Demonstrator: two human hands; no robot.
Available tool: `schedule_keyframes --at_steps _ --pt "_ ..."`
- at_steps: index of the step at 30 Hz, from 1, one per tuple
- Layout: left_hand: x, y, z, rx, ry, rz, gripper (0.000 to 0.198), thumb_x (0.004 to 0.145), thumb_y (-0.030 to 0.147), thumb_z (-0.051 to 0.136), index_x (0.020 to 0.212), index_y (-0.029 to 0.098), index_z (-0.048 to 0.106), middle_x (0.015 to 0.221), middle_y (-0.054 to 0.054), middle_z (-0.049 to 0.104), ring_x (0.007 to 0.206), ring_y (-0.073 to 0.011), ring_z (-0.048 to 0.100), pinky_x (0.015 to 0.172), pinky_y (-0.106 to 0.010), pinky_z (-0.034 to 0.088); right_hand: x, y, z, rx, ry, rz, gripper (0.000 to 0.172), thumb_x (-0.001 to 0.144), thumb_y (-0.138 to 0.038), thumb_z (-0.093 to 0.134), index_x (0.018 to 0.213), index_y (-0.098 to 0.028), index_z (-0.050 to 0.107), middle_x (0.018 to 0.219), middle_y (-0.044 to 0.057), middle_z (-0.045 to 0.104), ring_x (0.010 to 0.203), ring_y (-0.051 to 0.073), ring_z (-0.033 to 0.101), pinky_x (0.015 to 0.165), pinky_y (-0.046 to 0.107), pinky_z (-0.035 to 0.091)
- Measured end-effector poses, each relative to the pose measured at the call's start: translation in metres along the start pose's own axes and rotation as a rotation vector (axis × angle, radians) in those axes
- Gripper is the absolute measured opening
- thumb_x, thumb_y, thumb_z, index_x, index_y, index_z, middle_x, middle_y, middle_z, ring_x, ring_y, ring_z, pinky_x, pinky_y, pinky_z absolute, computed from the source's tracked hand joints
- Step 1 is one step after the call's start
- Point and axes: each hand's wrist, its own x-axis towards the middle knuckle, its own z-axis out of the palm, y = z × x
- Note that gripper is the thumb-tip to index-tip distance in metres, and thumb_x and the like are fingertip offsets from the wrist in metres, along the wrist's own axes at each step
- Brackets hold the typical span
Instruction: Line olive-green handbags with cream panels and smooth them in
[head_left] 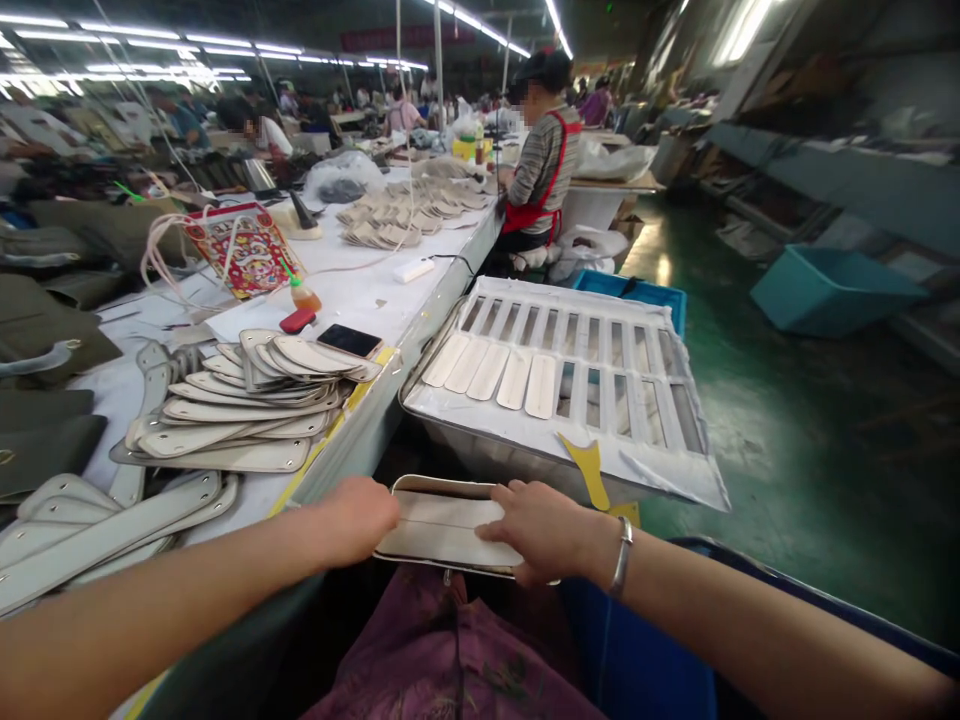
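Above my lap is a cream, leather-like piece (442, 530) with a dark edge line and a faint seam along its middle. Its far edge stands up in a curved rim. My left hand (356, 522) is closed on its left end, the fingertips partly hidden. My right hand (534, 530) grips the right end, thumb lying on the top face and fingers over the far edge. To the left, a stack of similar cream strips (232, 405) with small metal holes lies on the white-covered table (375, 290).
A white slatted rack (450, 402) to the front right bears several cream strips (491, 375). A yellow forked piece (585, 470) hangs at its near edge. A phone (350, 341), glue bottle (304, 296) and red bag (244, 250) lie on the table. A person (544, 150) works farther along.
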Motion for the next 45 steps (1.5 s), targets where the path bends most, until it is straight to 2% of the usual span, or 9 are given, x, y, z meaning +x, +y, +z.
schedule_keyframes --at_steps 7,12,18,22,25,29,35,40,45 --pt "0.0 0.006 -0.043 -0.062 0.032 0.037 0.026 0.08 0.038 0.05 0.085 0.021 0.069 0.08 -0.012 0.066 0.08 -0.0306 0.061 0.07 -0.039 0.044 -0.013 0.005 0.02 0.019 0.096 0.027 0.057 0.064 -0.044 0.066 0.118 -0.037 0.052 0.108 0.01 0.05 0.086 0.026 0.053 0.065 0.035 0.043" --pt "0.006 0.042 -0.006 -0.055 0.284 0.323 0.057 0.068 0.065 0.056 0.102 0.019 0.062 0.106 -0.012 0.058 0.097 -0.0299 0.052 0.083 -0.04 0.043 -0.013 0.009 0.024 0.076 0.084 0.014 0.06 0.063 -0.046 0.066 0.12 -0.038 0.05 0.106 0.009 0.05 0.086 0.027 0.053 0.066 0.036 0.044" --pt "0.027 0.061 0.031 0.001 0.283 0.46 0.028 0.089 0.023 0.039 0.103 0.016 0.062 0.102 -0.011 0.061 0.085 -0.024 0.056 0.068 -0.033 0.051 -0.011 0.028 0.013 0.522 0.076 0.032 0.056 0.067 -0.05 0.064 0.117 -0.028 0.055 0.107 0.009 0.054 0.091 0.025 0.056 0.077 0.038 0.046" --pt "0.028 0.048 0.04 -0.002 0.402 0.5 0.031 0.09 0.024 0.039 0.113 0.017 0.058 0.113 -0.01 0.06 0.091 -0.023 0.057 0.073 -0.033 0.052 -0.031 0.05 0.037 1.304 0.266 0.5 0.033 0.089 -0.037 0.038 0.115 -0.02 0.048 0.088 0.005 0.06 0.075 0.013 0.06 0.066 0.026 0.05" --pt "0.028 0.043 0.045 0.045 0.436 0.531 0.032 0.089 0.021 0.04 0.117 0.018 0.055 0.118 -0.01 0.058 0.097 -0.0235 0.057 0.072 -0.032 0.053 -0.05 0.045 0.074 1.529 0.17 0.824 0.025 0.082 -0.034 0.051 0.101 -0.017 0.049 0.072 0.001 0.059 0.057 0.01 0.059 0.052 0.022 0.049" --pt "0.031 0.04 0.048 0.073 0.43 0.552 0.035 0.085 0.014 0.043 0.118 0.018 0.054 0.12 -0.009 0.058 0.097 -0.0235 0.057 0.072 -0.032 0.054 -0.055 0.019 0.113 1.835 -0.003 0.688 0.024 0.084 -0.037 0.046 0.091 -0.015 0.053 0.065 0.0 0.058 0.048 0.008 0.057 0.05 0.021 0.049" --pt "0.03 0.039 0.046 0.048 0.423 0.561 0.043 0.078 0.005 0.044 0.118 0.018 0.054 0.121 -0.008 0.057 0.099 -0.0222 0.057 0.076 -0.031 0.052 -0.048 -0.009 0.137 1.935 0.207 0.714 0.043 0.08 -0.055 0.044 0.099 -0.016 0.051 0.064 0.0 0.056 0.049 0.012 0.058 0.043 0.02 0.044" --pt "0.028 0.038 0.041 0.038 0.402 0.57 0.036 0.084 0.015 0.044 0.118 0.016 0.053 0.121 -0.009 0.057 0.098 -0.0229 0.056 0.078 -0.032 0.051 -0.044 -0.039 0.148 1.914 0.087 0.498 0.05 0.068 -0.059 0.061 0.084 -0.013 0.053 0.065 -0.001 0.055 0.05 0.008 0.053 0.044 0.017 0.038" --pt "0.029 0.037 0.045 0.051 0.39 0.58 0.038 0.083 0.013 0.044 0.12 0.016 0.051 0.122 -0.009 0.056 0.1 -0.0229 0.055 0.08 -0.033 0.05 -0.02 -0.062 0.154 2.184 0.313 0.587 0.044 0.075 -0.056 0.056 0.073 -0.012 0.053 0.064 0.002 0.057 0.046 0.004 0.044 0.041 0.016 0.027"
